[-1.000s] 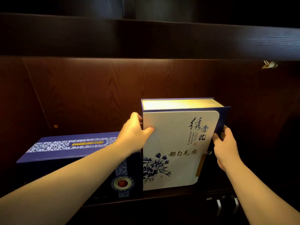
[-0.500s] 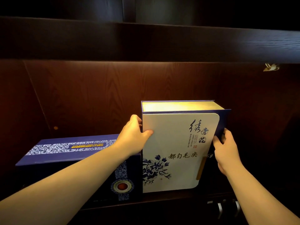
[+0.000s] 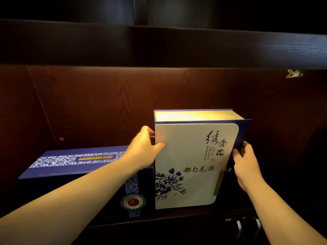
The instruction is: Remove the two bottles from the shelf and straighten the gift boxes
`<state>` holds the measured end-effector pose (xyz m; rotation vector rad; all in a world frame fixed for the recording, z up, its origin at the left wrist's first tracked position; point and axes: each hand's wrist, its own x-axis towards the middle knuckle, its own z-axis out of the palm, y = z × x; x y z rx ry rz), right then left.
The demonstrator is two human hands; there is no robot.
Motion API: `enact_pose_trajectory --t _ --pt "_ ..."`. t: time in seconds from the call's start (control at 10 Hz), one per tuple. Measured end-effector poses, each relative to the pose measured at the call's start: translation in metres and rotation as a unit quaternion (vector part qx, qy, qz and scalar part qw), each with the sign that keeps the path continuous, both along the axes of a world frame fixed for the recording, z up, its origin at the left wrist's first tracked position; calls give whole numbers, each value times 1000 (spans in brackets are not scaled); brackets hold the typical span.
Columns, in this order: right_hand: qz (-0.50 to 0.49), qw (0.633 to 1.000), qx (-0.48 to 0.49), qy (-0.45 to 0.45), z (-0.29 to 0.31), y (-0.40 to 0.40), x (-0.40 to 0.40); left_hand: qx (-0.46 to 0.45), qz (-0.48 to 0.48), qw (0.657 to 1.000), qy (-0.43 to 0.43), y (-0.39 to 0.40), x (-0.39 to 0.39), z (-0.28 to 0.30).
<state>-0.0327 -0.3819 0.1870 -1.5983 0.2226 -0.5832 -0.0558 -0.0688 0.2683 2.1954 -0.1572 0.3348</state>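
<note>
**Squaring the tea gift box**

The white tea gift box (image 3: pixel 192 165) stands upright on the shelf (image 3: pixel 177 217), touching the blue gift box (image 3: pixel 85 167). The left hand (image 3: pixel 143 149) and right hand (image 3: pixel 246 165) clasp its side edges. Best to push evenly, keeping it vertical. No bottles visible.

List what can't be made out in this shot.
Head view only:
- Left hand fingers: behind the white gift box.
- Blue gift box right end: covered by the left forearm.
- Shelf right of the right hand: too dark.
- Small print on the white box: too small.
</note>
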Motion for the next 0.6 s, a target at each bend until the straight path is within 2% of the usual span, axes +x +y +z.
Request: enact_pose_trajectory --t 0.3,0.5,0.6 --pt "-11 999 -30 10 -4 1 -7 -5 -19 1000 -6 2 -4 1" --pt "-109 989 -82 60 -4 14 -40 66 -38 996 -44 19 -29 -9" --pt "-99 988 -88 75 -5 24 -61 95 -35 992 -71 33 -45 -16"
